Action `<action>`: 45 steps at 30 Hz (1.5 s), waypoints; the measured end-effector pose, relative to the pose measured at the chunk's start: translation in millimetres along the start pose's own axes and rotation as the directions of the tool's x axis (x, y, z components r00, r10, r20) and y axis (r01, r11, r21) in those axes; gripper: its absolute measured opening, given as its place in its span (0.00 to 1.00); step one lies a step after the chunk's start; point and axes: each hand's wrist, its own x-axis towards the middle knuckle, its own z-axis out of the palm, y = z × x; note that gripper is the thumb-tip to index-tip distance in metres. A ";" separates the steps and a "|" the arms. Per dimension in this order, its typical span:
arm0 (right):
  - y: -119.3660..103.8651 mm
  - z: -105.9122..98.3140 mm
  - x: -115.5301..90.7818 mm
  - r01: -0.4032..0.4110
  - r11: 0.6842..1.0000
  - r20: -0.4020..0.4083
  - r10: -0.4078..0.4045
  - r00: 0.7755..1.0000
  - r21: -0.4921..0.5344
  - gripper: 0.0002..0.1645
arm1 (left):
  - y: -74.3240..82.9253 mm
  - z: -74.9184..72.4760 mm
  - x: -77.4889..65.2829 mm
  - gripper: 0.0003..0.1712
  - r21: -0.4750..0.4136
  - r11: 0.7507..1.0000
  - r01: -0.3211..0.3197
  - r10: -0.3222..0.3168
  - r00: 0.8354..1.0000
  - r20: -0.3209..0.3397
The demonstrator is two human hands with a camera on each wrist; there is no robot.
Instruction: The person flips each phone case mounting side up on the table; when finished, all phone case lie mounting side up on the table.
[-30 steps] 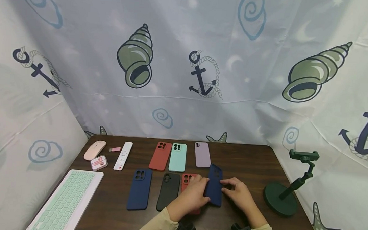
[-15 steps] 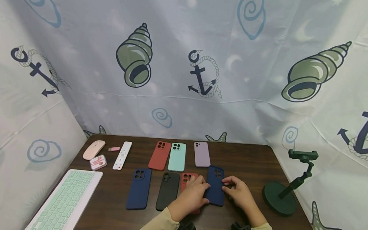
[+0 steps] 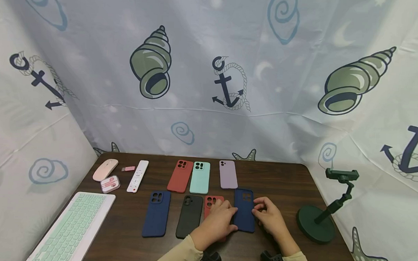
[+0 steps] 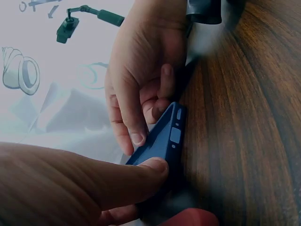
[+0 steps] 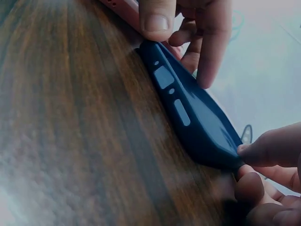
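A dark blue phone case [image 3: 243,212] lies between my two hands, its hollow side facing up and its camera cutout at the far end. My left hand [image 3: 217,219] grips its left edge, the thumb [image 4: 153,165] on the near corner. At the right edge, my right hand [image 3: 269,219] pinches the rim between thumb [image 5: 258,149] and a finger below. Port and speaker cutouts show along the case's end [image 5: 164,77]. Under my left hand, a red phone case [image 3: 213,201] is partly covered.
Beside it lie a black phone case [image 3: 189,218] and another blue case [image 3: 156,215]. Behind are red [image 3: 180,176], mint [image 3: 199,178] and lilac [image 3: 228,175] cases. A remote [image 3: 137,176], mouse [image 3: 105,170] and keyboard [image 3: 71,225] sit left; a green stand [image 3: 316,224] right.
The blue phone case has gone from tilted, right side raised, to lying flatter with its inside facing up. My right hand has lowered slightly with its edge; the left hand stays nearly in place.
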 end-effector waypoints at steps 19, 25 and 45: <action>-69.6 11.6 -16.3 0.126 0.953 0.218 -0.066 0.974 -0.277 0.22 | -25.5 -45.5 -6.8 0.30 -0.328 0.924 -0.198 0.202 0.979 -0.023; -102.2 21.6 -21.8 0.235 0.884 0.361 -0.082 0.929 -0.404 0.29 | -48.0 -60.0 -7.2 0.32 -0.299 0.942 -0.151 0.152 0.988 -0.020; -75.8 66.6 -19.0 0.276 0.839 0.412 -0.069 0.908 -0.469 0.28 | -76.1 -48.0 -10.1 0.51 -0.055 0.998 -0.018 0.026 0.990 0.141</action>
